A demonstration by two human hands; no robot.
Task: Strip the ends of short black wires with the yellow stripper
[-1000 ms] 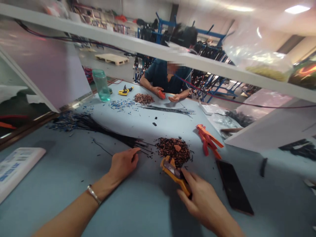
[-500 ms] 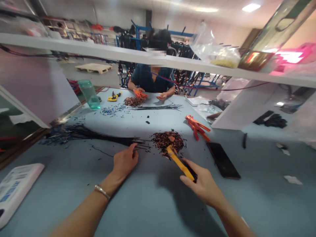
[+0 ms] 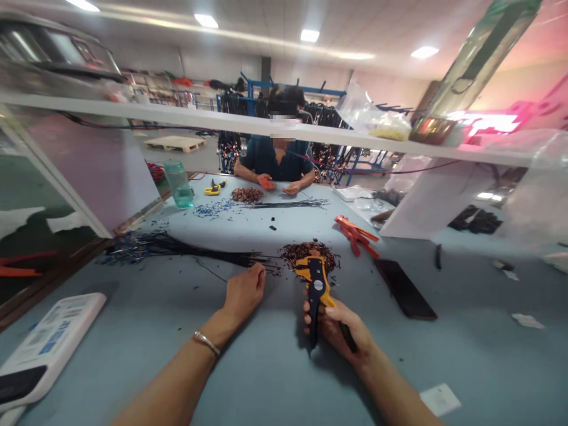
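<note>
My right hand [image 3: 344, 331] is closed around the handles of a yellow-and-black wire stripper [image 3: 318, 285]. Its jaws point away from me, over a pile of short copper-and-black clippings [image 3: 290, 251]. To the left, my left hand [image 3: 244, 294] has its fingers pinched together close to the near ends of a bundle of black wires [image 3: 213, 254]. Whatever those fingers hold is hidden. At the far end of the bundle, the wires have blue tips [image 3: 128, 248].
Right of the pile lie red-orange pliers [image 3: 357, 235] and a dark phone [image 3: 404, 290]. A white device [image 3: 66, 325] is at the left edge. Beyond stand a green bottle [image 3: 180, 186] and a seated co-worker [image 3: 277, 157] holding an orange tool. A white shelf [image 3: 222, 124] spans overhead.
My right hand has turned the wire stripper so its flat side faces me. My left hand has drawn its fingers together near the wire ends. The whole view has shifted slightly.
</note>
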